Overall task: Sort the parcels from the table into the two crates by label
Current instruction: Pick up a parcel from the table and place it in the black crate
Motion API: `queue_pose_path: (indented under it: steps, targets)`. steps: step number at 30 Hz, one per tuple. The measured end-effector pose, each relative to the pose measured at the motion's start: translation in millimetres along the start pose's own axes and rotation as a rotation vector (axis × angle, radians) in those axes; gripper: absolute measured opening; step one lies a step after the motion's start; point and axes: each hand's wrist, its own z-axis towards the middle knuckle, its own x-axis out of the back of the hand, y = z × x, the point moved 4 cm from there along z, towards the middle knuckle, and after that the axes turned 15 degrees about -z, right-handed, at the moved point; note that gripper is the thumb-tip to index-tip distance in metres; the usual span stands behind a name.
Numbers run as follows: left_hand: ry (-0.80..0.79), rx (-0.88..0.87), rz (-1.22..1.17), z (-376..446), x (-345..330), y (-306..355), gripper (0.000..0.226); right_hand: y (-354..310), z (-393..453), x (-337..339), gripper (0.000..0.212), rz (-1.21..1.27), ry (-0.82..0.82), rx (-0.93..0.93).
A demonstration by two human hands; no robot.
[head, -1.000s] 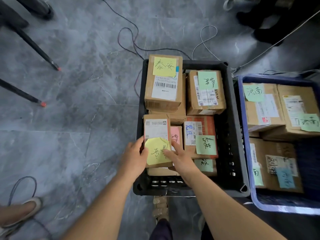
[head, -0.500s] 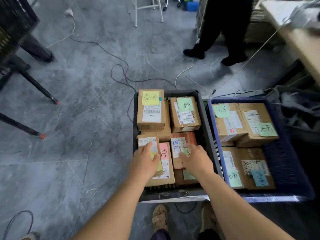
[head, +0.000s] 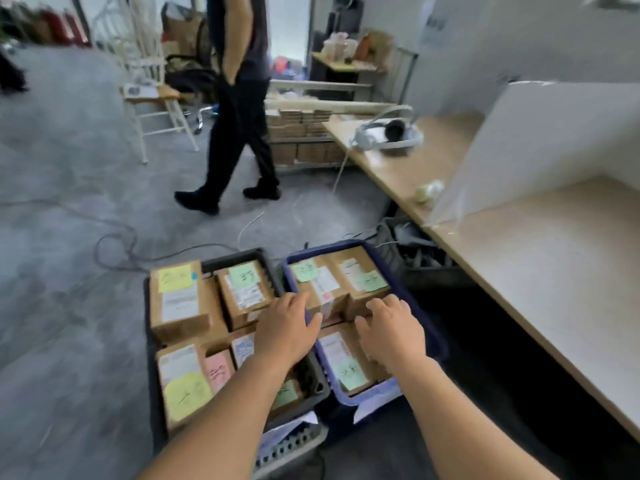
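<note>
Two crates stand side by side on the floor. The black crate (head: 149, 344) on the left holds several brown parcels, among them one with a yellow note (head: 180, 382) at the near left. The blue crate (head: 420, 317) on the right holds parcels with green notes (head: 360, 275). My left hand (head: 285, 329) hovers with loose fingers over the gap between the crates and holds nothing. Over the parcels in the blue crate, my right hand (head: 391, 329) has relaxed fingers and is empty. The frame is blurred by head motion.
A wooden table (head: 540, 258) runs along the right, with a white board (head: 554, 140) and a headset (head: 388, 133) on it. A person in dark trousers (head: 239, 133) walks beyond the crates. Cables (head: 114, 244) lie on the floor; a chair (head: 149, 95) stands far left.
Both hands let go of the yellow-note parcel, now lying in the black crate, and moved right toward the blue crate. My view swung up and right, bringing the table into sight.
</note>
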Motion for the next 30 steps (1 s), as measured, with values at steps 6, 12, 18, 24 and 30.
queue_pose_path:
  steps: [6,12,18,24,30]
  targets:
    - [-0.078,-0.177,0.035,-14,-59,118,0.052,121,-59,18,0.044,0.025,0.128,-0.166]
    - [-0.161,-0.332,0.047,-53,-131,224,0.053,236,-132,12,0.044,0.089,0.186,-0.335]
    - [-0.196,-0.448,0.061,-98,-200,311,0.056,336,-196,1,0.041,0.110,0.210,-0.458]
    - [-0.289,-0.558,0.045,-149,-271,384,0.055,419,-256,-17,0.043,0.122,0.202,-0.618]
    - [-0.414,-0.688,0.078,-187,-330,439,0.055,485,-312,-47,0.042,0.157,0.145,-0.787]
